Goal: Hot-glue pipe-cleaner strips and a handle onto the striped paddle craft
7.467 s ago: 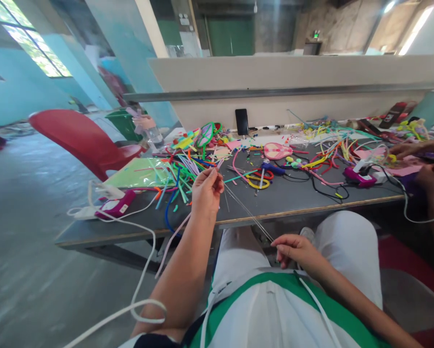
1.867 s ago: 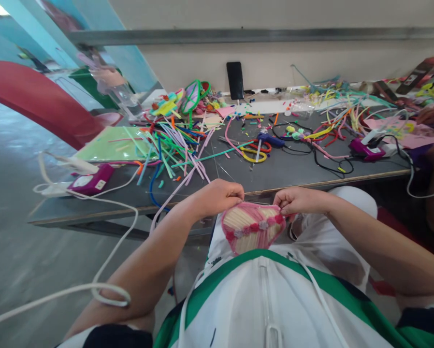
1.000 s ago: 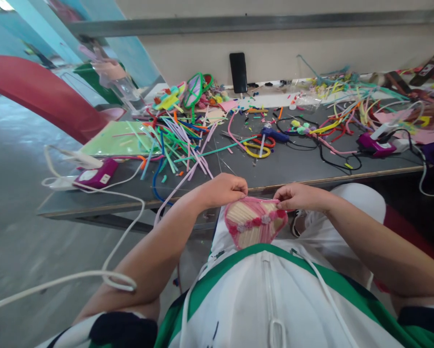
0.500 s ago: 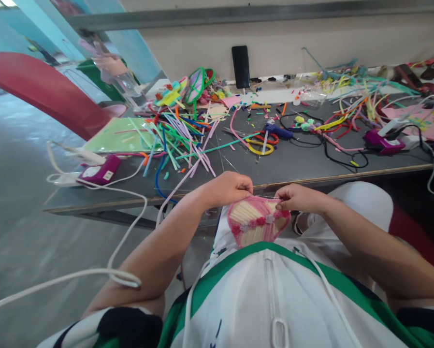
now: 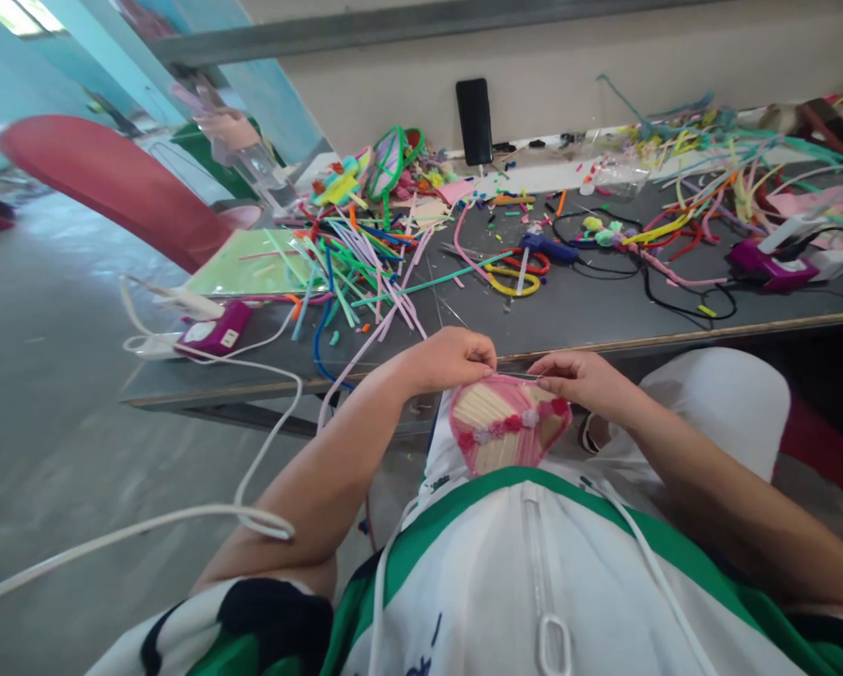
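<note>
On my lap lies a pink and cream pipe-cleaner piece (image 5: 496, 413), with a row of pink and pale purple fluffy blossoms across it. My left hand (image 5: 456, 359) is closed in a pinch at its upper left edge; the fingertips are partly hidden. A thin pale strand (image 5: 518, 376), perhaps thread or wire, runs along the top edge between both hands. Above the upper right corner, my right hand (image 5: 582, 377) has thumb and forefinger together at that strand's end.
Loose pipe cleaners (image 5: 365, 253) cover the grey table (image 5: 456, 319). Scissors (image 5: 513, 280), a blue glue gun (image 5: 549, 248) and purple socket blocks (image 5: 214, 329) lie on it. A phone (image 5: 473, 122) leans at the back. A white cable (image 5: 267, 460) hangs across my left arm.
My right hand has come up off the piece's right corner, its fingers stretched out more. The piece has tilted slightly. The whole view has shifted a little.
</note>
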A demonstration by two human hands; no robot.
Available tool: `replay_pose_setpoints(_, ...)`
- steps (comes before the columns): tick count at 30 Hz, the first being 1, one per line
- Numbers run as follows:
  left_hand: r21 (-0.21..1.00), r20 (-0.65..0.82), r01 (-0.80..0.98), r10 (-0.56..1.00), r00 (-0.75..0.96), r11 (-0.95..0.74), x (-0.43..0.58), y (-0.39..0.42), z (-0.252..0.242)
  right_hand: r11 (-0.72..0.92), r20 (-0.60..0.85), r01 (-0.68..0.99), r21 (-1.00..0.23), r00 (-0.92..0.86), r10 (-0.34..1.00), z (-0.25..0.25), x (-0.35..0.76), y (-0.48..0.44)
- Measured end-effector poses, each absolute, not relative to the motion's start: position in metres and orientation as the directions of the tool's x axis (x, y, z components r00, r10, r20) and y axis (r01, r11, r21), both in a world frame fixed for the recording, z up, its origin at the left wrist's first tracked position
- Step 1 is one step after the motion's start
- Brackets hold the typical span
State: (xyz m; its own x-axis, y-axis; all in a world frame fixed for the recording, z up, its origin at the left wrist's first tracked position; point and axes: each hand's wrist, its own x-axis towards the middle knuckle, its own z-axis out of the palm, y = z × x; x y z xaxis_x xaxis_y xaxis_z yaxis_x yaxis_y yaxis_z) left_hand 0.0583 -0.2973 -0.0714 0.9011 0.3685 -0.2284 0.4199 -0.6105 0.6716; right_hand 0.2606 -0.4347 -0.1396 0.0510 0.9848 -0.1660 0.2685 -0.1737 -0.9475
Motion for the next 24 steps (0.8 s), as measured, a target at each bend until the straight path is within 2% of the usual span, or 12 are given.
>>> replay_pose_setpoints(4,0.685,-0.240,0.416,0.355,0.904,-0.598,0.059,-0.298,-0.069,-0.173,-0.136,0.361,-0.916,0.124,0.983,-0.141,0.256,-0.434)
replay_pose_setpoints(13,0.726,-0.303,0.446,0.340,0.890,-0.523,0.069,-0.298,-0.069,-0.275,-0.244,0.239,-0.931,0.151,0.958,-0.143,0.254,-0.435)
replay_pose_setpoints(20,0.734,-0.325,0.459,0.335,0.885,-0.501,0.073,-0.294,-0.075,-0.208,-0.204,0.173,-0.963,0.043,0.978,-0.147,0.258,-0.438)
replay_pose_setpoints(24,0.739,-0.336,0.471,0.343,0.877,-0.481,0.074,-0.295,-0.074,-0.226,-0.232,0.139,-0.964,-0.023,0.973,-0.147,0.257,-0.437)
